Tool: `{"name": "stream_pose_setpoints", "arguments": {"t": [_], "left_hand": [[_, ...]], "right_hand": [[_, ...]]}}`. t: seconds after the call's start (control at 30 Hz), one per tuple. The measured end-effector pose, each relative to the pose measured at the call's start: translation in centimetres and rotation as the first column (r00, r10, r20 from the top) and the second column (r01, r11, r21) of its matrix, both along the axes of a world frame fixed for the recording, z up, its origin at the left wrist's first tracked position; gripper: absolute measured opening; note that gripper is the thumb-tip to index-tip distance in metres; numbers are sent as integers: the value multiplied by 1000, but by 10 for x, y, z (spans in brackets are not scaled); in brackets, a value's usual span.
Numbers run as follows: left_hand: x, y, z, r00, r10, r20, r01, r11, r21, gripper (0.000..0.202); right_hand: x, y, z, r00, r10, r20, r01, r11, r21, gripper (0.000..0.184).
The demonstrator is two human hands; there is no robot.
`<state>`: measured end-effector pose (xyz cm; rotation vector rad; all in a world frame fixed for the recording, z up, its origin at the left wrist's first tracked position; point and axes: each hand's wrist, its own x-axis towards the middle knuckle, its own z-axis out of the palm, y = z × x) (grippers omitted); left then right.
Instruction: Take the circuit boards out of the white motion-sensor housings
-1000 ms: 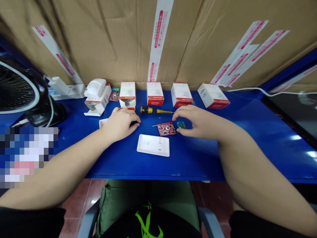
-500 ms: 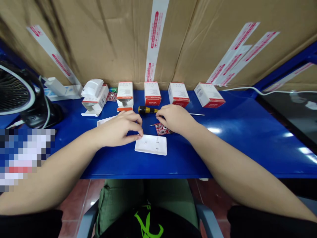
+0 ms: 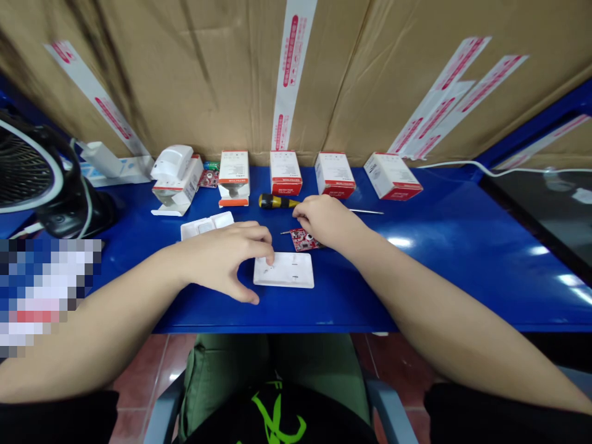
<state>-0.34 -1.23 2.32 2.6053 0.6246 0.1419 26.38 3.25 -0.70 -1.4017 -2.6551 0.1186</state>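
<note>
My left hand (image 3: 229,259) rests on the blue table (image 3: 439,259) with its fingertips on the left edge of a white plastic back plate (image 3: 289,271); the fingers are spread and the thumb is stretched toward me. My right hand (image 3: 324,222) lies over a red circuit board (image 3: 300,239), fingers curled down on it, beside the yellow-and-black screwdriver (image 3: 277,201), whose shaft shows right of the hand. A white cover piece (image 3: 206,225) lies behind my left hand.
Several white-and-red small boxes (image 3: 287,172) stand in a row along the cardboard wall (image 3: 208,74). A white sensor housing (image 3: 173,163) sits on a box at the left. A black fan (image 3: 41,179) stands far left. A white cable (image 3: 509,171) runs at the right.
My left hand slid toward me onto the white plate's left edge, uncovering the white cover piece. My right hand moved left from beside the board onto it.
</note>
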Motion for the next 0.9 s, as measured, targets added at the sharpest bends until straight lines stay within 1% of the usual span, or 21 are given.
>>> {"name": "stream_pose_setpoints", "arguments": {"t": [0.03,0.1,0.27,0.33,0.4,0.43,0.47,0.53,0.57,0.63,0.7,0.77,0.83,0.9], "left_hand": [[1,-1,-1,1000,4,-14,-4,1000,24,49],[2,-2,-3,1000,3,-28,-1,998,57,47],[3,-2,-5,998,-22,-54,25,998,52,26],[3,-1,-5,998,-20,-63,24,998,55,22],[4,-2,-5,998,-4,-58,7,998,65,25],[5,-2,-5,998,13,-56,-9,997,74,29],[5,-2,-5,998,33,-55,-29,996,85,34],[7,-2,-6,995,82,-62,-75,991,110,44],[8,-2,-7,992,107,-69,-98,988,123,48],[9,-2,-8,986,154,-71,-142,979,144,56],[9,-2,-10,980,188,-62,-177,973,151,63],[9,-2,-11,976,210,-51,-201,969,144,67],[8,-1,-12,974,220,-49,-213,969,129,69],[8,0,-12,975,217,-48,-210,971,117,70]], "right_hand": [[0,0,0,1000,-6,2,6,1000,-12,32],[1,1,0,1000,-11,1,11,999,-31,31],[0,4,-2,1000,3,-18,-4,999,-36,28],[0,4,-1,1000,6,-16,-7,999,-37,28],[3,1,3,998,11,-67,-13,1000,-24,27],[4,-1,6,992,25,-122,-27,1000,-14,26],[6,-4,9,980,53,-194,-55,998,-6,24],[7,-14,16,926,150,-346,-163,987,-8,19],[6,-19,18,890,212,-404,-241,970,-21,17],[2,-31,20,816,329,-475,-400,915,-53,15],[-7,-42,18,768,427,-478,-518,853,-71,16],[-16,-50,13,759,493,-425,-571,817,-73,17],[-22,-52,8,767,527,-366,-585,809,-61,18],[-23,-51,7,771,533,-349,-578,815,-32,19]]}}
